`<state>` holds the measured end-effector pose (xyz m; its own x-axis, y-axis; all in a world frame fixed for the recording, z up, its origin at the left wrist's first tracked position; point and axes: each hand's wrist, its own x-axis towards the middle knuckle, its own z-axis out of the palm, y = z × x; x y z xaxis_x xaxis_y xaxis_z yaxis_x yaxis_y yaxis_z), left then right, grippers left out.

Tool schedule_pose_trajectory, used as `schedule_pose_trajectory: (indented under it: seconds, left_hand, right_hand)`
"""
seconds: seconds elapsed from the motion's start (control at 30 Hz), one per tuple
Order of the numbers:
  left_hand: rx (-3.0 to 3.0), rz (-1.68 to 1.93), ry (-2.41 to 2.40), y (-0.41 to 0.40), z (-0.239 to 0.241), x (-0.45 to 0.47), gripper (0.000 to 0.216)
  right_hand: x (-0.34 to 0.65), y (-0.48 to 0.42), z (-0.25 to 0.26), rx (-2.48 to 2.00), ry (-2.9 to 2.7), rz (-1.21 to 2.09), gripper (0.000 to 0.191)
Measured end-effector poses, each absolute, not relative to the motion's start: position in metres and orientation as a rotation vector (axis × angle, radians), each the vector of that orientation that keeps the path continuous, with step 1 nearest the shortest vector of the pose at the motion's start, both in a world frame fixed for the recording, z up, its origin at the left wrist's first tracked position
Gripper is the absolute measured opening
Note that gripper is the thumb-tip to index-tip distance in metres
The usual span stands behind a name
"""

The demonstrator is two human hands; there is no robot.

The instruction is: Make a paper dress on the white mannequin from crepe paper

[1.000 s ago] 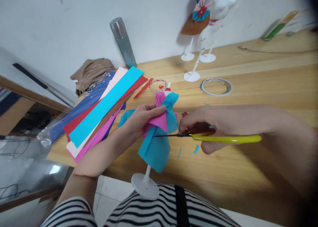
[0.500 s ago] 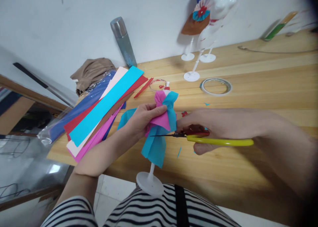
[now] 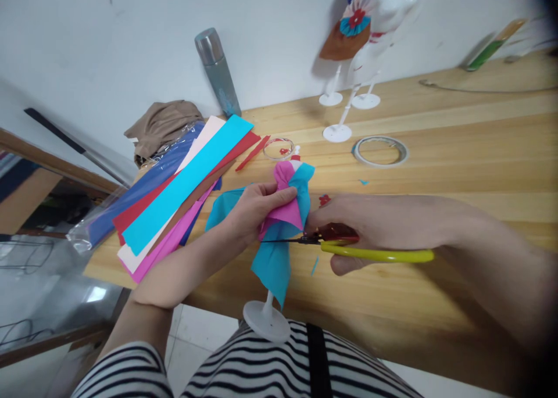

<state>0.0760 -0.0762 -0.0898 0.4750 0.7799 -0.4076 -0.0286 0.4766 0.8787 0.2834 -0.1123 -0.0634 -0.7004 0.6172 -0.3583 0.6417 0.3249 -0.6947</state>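
Observation:
My left hand (image 3: 255,207) is closed around a small doll figure on a white stand (image 3: 267,322), gripping its pink and cyan crepe paper dress (image 3: 279,235) at the waist. My right hand (image 3: 370,226) grips yellow-handled scissors (image 3: 370,253), whose thin dark blades reach left into the cyan paper just below my left fingers. The figure's round base hangs over my lap, off the front edge of the wooden table (image 3: 436,154).
A fan of coloured paper strips (image 3: 183,189) lies at the left, with a brown cloth (image 3: 161,125) and a metal flask (image 3: 217,70) behind. A tape ring (image 3: 380,151), a small clear dish (image 3: 279,149) and white dressed figures on stands (image 3: 361,43) sit further back. Paper scraps dot the table.
My right hand and the scissors have slid left, the blades going deeper into the cyan paper. The figure has tilted slightly, its base shifting right.

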Motion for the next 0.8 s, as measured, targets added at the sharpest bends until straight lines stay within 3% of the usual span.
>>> schedule_pose_trajectory:
  seconds: [0.3,0.8]
  left_hand:
    - [0.916,0.586,0.939,-0.077,-0.091,0.076,0.032]
    - [0.923,0.575,0.982,-0.077,-0.093,0.076,0.028]
  right_hand:
    - [0.286,-0.111,-0.066,1.247,2.499,-1.354,0.014]
    - [0.284,-0.105,-0.074,1.151,2.543,-1.422,0.039]
